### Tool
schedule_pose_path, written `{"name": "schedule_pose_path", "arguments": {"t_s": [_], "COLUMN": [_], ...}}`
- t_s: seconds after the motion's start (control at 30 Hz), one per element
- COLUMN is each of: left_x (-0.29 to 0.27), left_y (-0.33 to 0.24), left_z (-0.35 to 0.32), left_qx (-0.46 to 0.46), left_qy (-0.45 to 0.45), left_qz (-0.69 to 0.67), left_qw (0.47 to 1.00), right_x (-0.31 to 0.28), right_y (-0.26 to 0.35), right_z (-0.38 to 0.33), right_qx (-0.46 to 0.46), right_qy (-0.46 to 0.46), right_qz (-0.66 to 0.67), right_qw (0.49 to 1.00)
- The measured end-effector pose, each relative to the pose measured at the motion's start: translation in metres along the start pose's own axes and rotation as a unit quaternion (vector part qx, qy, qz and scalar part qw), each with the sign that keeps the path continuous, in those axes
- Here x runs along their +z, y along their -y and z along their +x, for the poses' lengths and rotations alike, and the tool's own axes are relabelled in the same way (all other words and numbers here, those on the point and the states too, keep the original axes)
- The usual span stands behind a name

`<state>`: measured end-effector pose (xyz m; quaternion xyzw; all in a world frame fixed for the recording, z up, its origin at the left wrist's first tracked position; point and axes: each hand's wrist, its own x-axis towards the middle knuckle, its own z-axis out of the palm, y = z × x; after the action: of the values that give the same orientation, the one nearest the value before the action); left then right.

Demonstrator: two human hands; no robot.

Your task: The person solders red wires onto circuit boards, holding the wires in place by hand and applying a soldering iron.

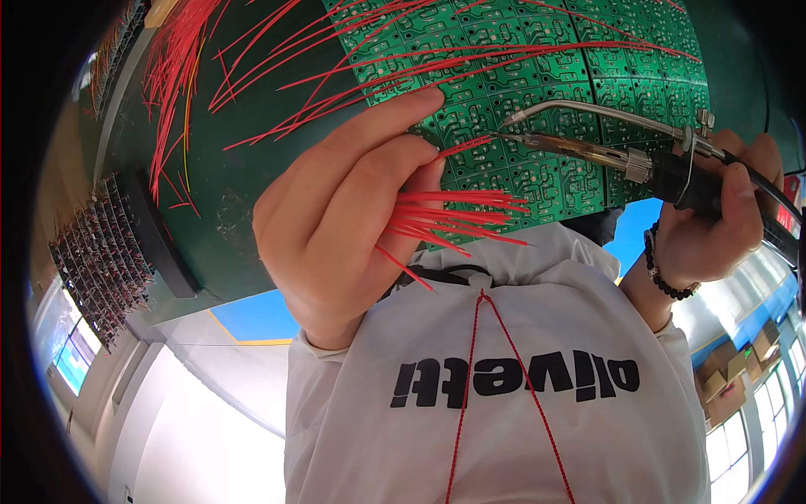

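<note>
Left grip (344,193): fingers folded on one red wire (466,146), end pointing rightward, plus a bundle of red wires (437,200) just below it, overlaps prevent counting. Right grip (724,227): wrapped round one soldering iron (635,165), tip by that wire's end; contact unclear. Green circuit board (537,181) spans the gap between grips. Dark inverted lettering (495,380), white shirt (499,437), below both. Bench (227,269) edge runs below-left of left grip.

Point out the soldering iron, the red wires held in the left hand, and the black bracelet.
Soldering iron (638,165): head view, knurled metal collar.
Held red wires (445,199): head view, mid-bundle.
Black bracelet (660,283): head view, beads.
</note>
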<state>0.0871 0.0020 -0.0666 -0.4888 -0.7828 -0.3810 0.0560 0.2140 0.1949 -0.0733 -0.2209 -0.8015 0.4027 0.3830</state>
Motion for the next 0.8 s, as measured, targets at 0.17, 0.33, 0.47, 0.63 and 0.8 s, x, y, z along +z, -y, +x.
{"name": "schedule_pose_path", "arguments": {"t_s": [0.17,0.33,0.47,0.63,0.8], "left_x": [0.000,-0.003,-0.004,-0.005,-0.007], "left_y": [0.002,-0.002,-0.001,0.003,0.000], "left_z": [0.000,0.001,0.001,0.001,-0.012], "left_qx": [0.007,-0.009,-0.002,0.006,-0.227], "left_qy": [-0.011,-0.002,-0.004,-0.031,-0.286], "left_qz": [-0.007,-0.004,-0.008,-0.022,-0.149], "left_qw": [1.000,1.000,1.000,0.999,0.919], "right_x": [-0.016,-0.030,-0.035,-0.036,-0.038], "right_y": [-0.021,-0.015,-0.017,-0.029,-0.038], "right_z": [0.005,0.013,0.018,0.018,0.015], "right_qx": [-0.215,-0.335,-0.348,-0.368,-0.378], "right_qy": [0.075,0.118,0.135,0.070,0.003], "right_qz": [-0.026,-0.186,-0.214,-0.211,-0.210], "right_qw": [0.973,0.916,0.903,0.903,0.902]}}
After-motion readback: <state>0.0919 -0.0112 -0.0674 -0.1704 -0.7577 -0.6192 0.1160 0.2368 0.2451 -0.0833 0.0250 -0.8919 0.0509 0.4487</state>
